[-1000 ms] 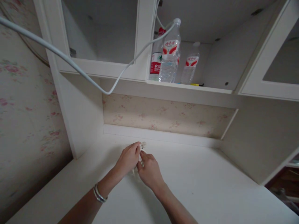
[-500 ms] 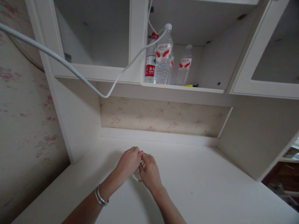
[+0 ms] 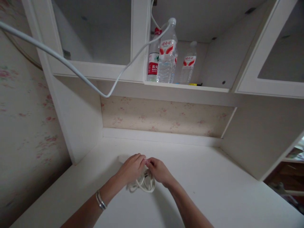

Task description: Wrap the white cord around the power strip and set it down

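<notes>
A bundle of looped white cable [image 3: 148, 190] hangs below my hands, just over the white desk. My left hand [image 3: 132, 168] is closed at the top of the bundle, its fingers bent over and hiding part of it. Against its fingertips, my right hand [image 3: 159, 171] pinches a short piece of the cable between thumb and forefinger. A pale, flat-looking end [image 3: 122, 158] sticks out behind my left hand; what it belongs to is hidden. Two silver bangles [image 3: 101, 200] circle my left wrist.
The white desktop [image 3: 201, 177] runs back to a low ledge. Overhead, an open cabinet shelf [image 3: 209, 87] carries several plastic bottles [image 3: 166, 60]. A thick white cord [image 3: 71, 68] droops across the upper left. Side panels [image 3: 80, 123] flank the desk.
My right hand has shifted right and turned, its fingers now pinching at the top. More cable loops show below my hands, and a pale end appears behind the left hand.
</notes>
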The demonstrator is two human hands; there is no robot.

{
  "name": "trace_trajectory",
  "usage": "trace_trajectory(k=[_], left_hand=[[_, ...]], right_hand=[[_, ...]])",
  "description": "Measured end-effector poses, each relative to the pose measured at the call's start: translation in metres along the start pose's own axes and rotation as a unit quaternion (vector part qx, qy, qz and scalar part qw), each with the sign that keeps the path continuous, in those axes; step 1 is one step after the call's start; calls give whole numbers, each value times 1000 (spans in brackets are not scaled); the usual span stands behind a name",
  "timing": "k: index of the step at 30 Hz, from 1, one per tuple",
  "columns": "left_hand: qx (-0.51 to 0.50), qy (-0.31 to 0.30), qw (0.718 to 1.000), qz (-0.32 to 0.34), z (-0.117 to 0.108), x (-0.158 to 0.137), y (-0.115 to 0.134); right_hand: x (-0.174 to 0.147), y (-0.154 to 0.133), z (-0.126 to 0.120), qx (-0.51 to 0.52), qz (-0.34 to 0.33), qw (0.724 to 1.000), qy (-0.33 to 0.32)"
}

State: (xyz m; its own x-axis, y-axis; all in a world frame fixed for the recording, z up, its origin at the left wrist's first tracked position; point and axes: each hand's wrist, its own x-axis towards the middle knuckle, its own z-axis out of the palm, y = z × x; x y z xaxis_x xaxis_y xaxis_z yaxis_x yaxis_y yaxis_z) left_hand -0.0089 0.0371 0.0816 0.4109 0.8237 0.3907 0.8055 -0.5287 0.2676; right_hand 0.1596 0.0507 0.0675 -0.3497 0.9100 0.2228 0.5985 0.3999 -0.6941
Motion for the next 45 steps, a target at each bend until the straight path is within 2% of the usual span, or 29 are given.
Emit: trace_trajectory(k=[3,6,8,11,13,15,17,20,22,24,26,27,28,30,32,34,36,41,45], left_hand=[[-7,-8,1000,-5,4,-5,-4],[2,-13,1000,-1,3,-10,-5],[-14,-11,1000,-3,3,-13,-3],[-31,-17,999,-14,1,-14,5],[-1,-15,1000,-16,-3,-12,12],[41,-10,999,-19,-10,-6,16],[64,-8,998,-20,-22,3,17],[40,-24,999,-10,-38,18,7],[4,-67,998,2,-44,24,-5],[-26,-115,993,5,-44,26,-17],[-39,-151,988,-10,-40,24,-27],[-38,-164,986,-19,-36,23,-31],[-36,-174,984,-26,-33,21,-35],[-39,-205,977,-39,-25,20,-44],[-71,-249,964,-60,-20,20,-53],[-111,-278,950,-84,-16,21,-64],[-134,-280,945,-102,-16,22,-75],[-143,-277,941,-130,-14,25,-98],[-140,-268,944,-135,-5,30,-118]], right_hand=[[-5,5,10,-98,-18,993,57],[-10,10,22,-220,-46,969,105],[-11,15,29,-260,-87,953,132],[-8,22,38,-215,-142,946,196],[-4,22,43,-131,-133,951,247],[-1,17,46,-15,-96,959,268],[2,8,44,110,-63,962,243],[5,-5,32,264,0,951,164],[6,-9,21,354,61,930,83],[3,-7,12,429,108,897,-22],[0,-3,6,457,128,871,-123],[-1,1,4,448,130,869,-161],[-1,4,2,424,125,878,-186],[2,10,-3,331,95,916,-207],[8,17,-11,184,41,962,-196],[16,24,-22,57,-8,984,-167],[23,33,-36,-4,-37,990,-140],[28,53,-64,-48,-52,992,-109],[31,61,-59,3,4,996,-84]])
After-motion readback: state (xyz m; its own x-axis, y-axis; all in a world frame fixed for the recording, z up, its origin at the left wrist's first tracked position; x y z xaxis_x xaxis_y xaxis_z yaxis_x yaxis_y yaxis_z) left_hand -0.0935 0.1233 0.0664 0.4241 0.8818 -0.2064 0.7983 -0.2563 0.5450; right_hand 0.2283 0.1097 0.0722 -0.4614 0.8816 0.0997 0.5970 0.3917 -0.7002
